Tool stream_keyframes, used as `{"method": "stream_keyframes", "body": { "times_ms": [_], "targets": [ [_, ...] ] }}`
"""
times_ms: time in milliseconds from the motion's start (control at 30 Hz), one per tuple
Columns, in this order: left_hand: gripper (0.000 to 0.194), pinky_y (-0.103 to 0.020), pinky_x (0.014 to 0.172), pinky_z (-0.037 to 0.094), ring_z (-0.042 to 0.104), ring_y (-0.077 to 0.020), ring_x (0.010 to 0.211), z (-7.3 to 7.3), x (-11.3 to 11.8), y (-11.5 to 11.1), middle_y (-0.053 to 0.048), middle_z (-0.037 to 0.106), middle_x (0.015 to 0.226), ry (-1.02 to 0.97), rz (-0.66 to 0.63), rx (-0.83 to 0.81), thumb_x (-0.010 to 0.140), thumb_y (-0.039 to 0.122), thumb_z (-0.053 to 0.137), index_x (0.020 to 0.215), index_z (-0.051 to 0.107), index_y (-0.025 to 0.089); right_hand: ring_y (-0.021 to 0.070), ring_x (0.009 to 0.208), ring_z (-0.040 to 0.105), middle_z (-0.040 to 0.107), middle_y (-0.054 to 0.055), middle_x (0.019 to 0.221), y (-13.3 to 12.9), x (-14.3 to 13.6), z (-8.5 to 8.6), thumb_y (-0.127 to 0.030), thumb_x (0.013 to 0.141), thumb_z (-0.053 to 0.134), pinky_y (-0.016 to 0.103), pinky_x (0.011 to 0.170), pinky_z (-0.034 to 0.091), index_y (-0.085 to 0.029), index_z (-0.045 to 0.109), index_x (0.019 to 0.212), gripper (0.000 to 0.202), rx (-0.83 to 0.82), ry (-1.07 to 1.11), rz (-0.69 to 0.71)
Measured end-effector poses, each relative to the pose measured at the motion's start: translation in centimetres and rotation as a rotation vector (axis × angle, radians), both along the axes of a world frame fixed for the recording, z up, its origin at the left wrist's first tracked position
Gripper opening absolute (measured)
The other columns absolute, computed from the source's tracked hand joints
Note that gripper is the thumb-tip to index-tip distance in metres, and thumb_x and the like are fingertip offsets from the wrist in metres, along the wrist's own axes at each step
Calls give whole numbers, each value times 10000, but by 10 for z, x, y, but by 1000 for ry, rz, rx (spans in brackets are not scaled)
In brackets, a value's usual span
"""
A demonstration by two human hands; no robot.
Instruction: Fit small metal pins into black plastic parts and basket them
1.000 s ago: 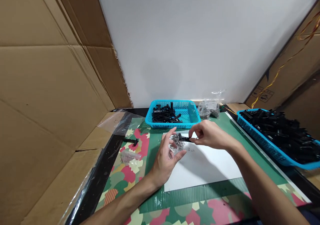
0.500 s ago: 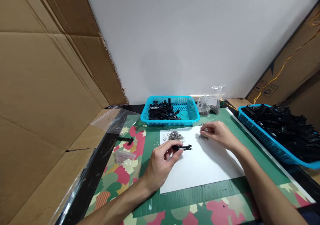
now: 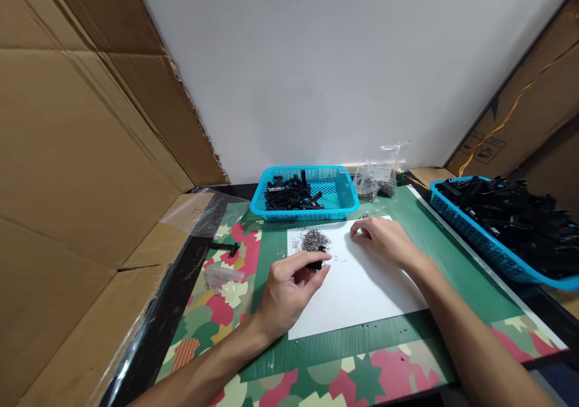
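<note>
I see the left hand [image 3: 289, 291] pinching a black piece [image 3: 315, 265] between thumb and fingers, near the shiny metal pile [image 3: 315, 238] on the white paper [image 3: 362, 292]. The right hand [image 3: 385, 238] is curled; I can't tell if it holds anything.

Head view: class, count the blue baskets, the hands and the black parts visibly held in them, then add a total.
Blue plastic baskets: 2
Hands (left hand, right hand): 2
Held black part: 1
Total: 5
</note>
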State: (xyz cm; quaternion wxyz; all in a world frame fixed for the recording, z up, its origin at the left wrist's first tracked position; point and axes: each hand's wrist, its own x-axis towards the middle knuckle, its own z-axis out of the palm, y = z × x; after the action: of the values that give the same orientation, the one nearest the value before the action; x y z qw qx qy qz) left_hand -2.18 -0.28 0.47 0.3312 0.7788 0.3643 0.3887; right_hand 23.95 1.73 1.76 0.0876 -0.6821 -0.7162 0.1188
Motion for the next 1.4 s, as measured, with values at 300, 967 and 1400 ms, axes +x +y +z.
{"method": "stream_keyframes", "body": {
  "times_ms": [300, 967, 1400],
  "targets": [
    [151, -220, 567, 418, 512, -107, 600, 3, 1, 0, 6, 652, 711, -29, -57, 69, 987, 249, 722, 1076, 834, 198, 160, 667, 523, 637, -9, 759, -6, 5, 0, -282, 1044, 524, 272, 629, 280, -237, 640, 1017, 127, 111, 292, 90],
    [241, -236, 625, 406, 512, -108, 699, -1, 2, -1, -6, 625, 918, -125, 12, -127, 1079, 389, 578, 1030, 713, 196, 107, 546, 276, 355, -92, 604, -31, -67, -8, -523, 1033, 609, 248, 508, 238, -232, 551, 962, 305, -125, 1368, 264],
    [336, -223, 546, 380, 499, -86, 580, -2, 1, -2, 1, 652, 932, -97, -49, -292, 1077, 473, 530, 1279, 585, 211, 107, 552, 312, 355, -77, 599, -28, -52, -4, -372, 940, 710, 271, 539, 239, -188, 682, 881, 195, 141, 1184, 145]
  ]
}}
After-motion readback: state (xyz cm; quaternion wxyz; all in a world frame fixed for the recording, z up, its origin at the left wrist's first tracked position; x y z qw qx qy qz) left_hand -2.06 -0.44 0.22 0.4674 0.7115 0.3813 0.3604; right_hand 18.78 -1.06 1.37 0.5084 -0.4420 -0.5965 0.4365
